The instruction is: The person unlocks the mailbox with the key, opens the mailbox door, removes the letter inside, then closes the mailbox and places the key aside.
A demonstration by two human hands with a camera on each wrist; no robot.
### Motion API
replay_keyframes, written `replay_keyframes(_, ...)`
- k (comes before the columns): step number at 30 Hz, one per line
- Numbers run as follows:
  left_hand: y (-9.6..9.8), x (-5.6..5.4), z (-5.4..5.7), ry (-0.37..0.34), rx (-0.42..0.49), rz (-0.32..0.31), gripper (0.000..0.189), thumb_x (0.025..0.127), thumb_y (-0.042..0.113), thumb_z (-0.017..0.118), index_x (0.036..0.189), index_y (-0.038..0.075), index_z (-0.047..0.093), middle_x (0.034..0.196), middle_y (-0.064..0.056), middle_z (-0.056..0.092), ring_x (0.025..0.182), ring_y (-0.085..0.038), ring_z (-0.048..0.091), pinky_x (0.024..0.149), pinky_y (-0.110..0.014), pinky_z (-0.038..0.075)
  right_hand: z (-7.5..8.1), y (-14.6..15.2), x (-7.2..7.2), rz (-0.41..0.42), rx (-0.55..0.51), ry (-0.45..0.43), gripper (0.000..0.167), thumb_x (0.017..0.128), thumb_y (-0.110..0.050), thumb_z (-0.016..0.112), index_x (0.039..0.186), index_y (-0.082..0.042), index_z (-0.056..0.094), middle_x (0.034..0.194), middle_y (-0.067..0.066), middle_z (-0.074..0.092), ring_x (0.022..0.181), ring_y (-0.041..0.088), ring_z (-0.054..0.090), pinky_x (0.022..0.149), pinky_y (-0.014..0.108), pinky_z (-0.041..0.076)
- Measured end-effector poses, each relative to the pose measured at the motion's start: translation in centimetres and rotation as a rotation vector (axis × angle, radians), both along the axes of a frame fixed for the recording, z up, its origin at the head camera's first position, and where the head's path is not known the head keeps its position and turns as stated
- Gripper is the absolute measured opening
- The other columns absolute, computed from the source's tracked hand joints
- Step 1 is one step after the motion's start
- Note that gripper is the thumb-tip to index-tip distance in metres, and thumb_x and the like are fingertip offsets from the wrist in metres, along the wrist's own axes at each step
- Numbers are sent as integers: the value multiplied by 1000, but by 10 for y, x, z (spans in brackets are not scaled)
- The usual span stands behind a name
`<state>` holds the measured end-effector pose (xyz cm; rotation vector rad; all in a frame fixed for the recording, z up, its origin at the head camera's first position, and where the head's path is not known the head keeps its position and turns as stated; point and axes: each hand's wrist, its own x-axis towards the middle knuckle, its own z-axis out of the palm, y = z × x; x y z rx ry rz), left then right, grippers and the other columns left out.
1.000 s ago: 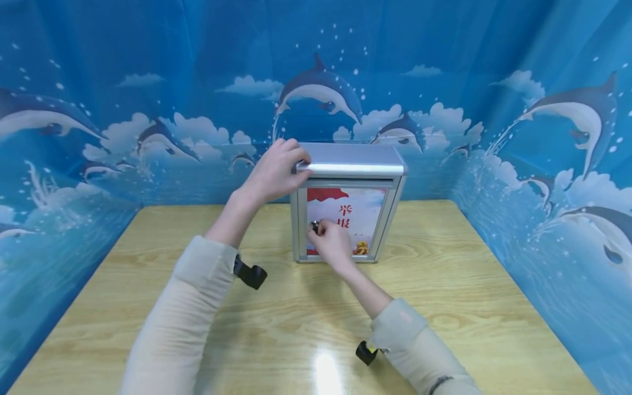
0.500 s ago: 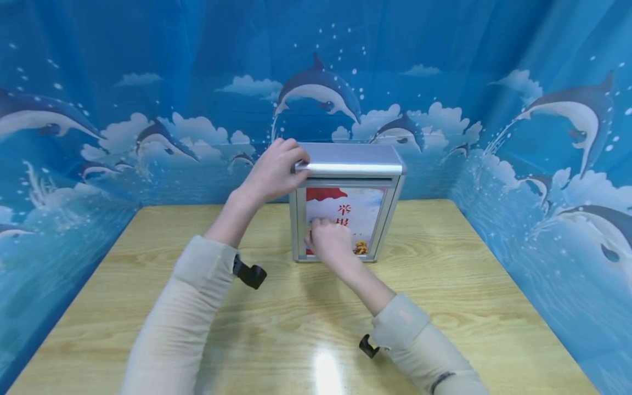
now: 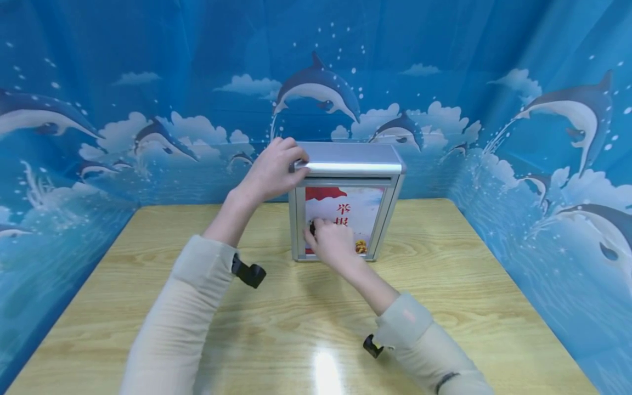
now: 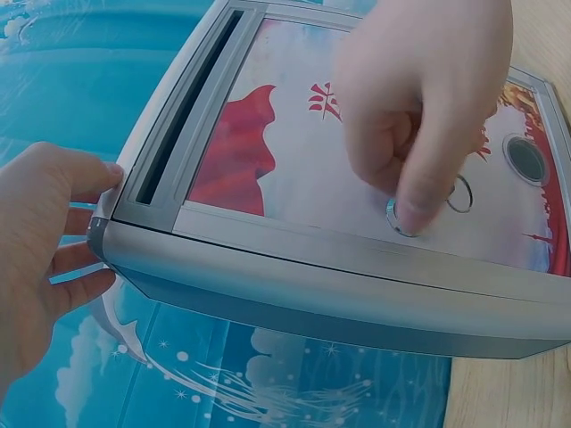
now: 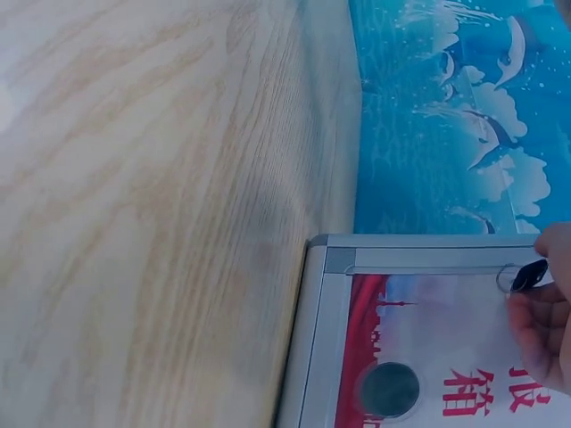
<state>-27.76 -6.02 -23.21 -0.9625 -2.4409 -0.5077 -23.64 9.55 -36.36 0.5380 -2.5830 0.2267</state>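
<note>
A silver metal letter box (image 3: 350,154) with red lettering on its front poster stands upright on the table. My left hand (image 3: 277,169) grips its top left corner, thumb at the front edge beside the slot (image 4: 189,111). At the left side of the front, my right hand (image 3: 337,241) pinches a key with a black head (image 5: 530,275). A thin key ring (image 5: 505,278) hangs from it. In the left wrist view a round metal lock rim (image 4: 398,219) shows under the right thumb. The key's blade is hidden.
The wooden table (image 3: 276,329) extends in front of the box and to both sides. A blue curtain with dolphins (image 3: 197,82) hangs close behind the box and along both sides. A round dark window (image 4: 525,160) sits low on the box front.
My right hand has turned at the lock, and its wrist and forearm have shifted slightly right. The key's black head was hidden half a second ago and shows again. The left hand keeps its grip.
</note>
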Motion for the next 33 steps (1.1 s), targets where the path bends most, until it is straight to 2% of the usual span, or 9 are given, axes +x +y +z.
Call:
replay_keyframes(4,0,0,1,-4,-3,3,17,89,17,62,99,5,67,96,-8,57,90,-24,47,82,-36,40,-2,3,-1,32,-119,-35,30,94,-28,50,67,-14,55,54,-5,49,42,11,44,37,27,31)
replay_keyframes(7,0,1,2,-7,-1,0,17,89,17,62,99,4,67,96,-9,57,91,-24,47,83,-37,40,-2,6,-1,78,-207,-71,25,92,-25,51,73,-13,62,57,-5,54,43,9,44,38,25,33)
replay_keyframes(14,0,1,2,-8,-4,-17,17,90,16,59,100,3,66,97,-10,58,91,-26,48,83,-38,40,-1,16,7,157,-343,-251,23,92,-26,53,83,-10,66,58,-7,55,46,6,44,43,22,36)
replay_keyframes(17,0,0,1,-6,-4,-13,17,90,16,59,100,4,66,97,-10,58,91,-26,48,82,-38,40,0,20,12,166,-396,-357,23,92,-29,54,85,-10,66,61,-6,56,49,8,46,47,24,38)
replay_keyframes(22,0,0,0,-10,4,-7,17,89,16,61,99,4,67,95,-9,57,89,-25,47,80,-37,39,3,31,20,188,-538,-597,25,92,-31,56,92,-9,66,67,6,61,53,15,54,52,28,44)
replay_keyframes(24,1,0,0,-14,5,-6,17,89,16,61,99,4,67,95,-9,57,89,-25,46,80,-37,39,3,36,22,216,-590,-666,25,92,-30,57,94,-7,65,67,11,61,54,21,56,52,28,45)
replay_keyframes(28,1,0,-1,-15,8,-3,17,89,16,60,100,4,67,96,-9,57,89,-25,46,81,-37,39,0,48,27,286,-635,-732,24,91,-27,59,95,-4,65,63,10,57,53,23,54,49,27,44)
replay_keyframes(33,0,0,-2,3,13,4,16,89,16,60,100,5,67,95,-8,57,88,-23,46,79,-36,39,0,60,32,387,-608,-724,25,91,-25,59,98,-2,66,62,3,56,52,13,51,46,29,45)
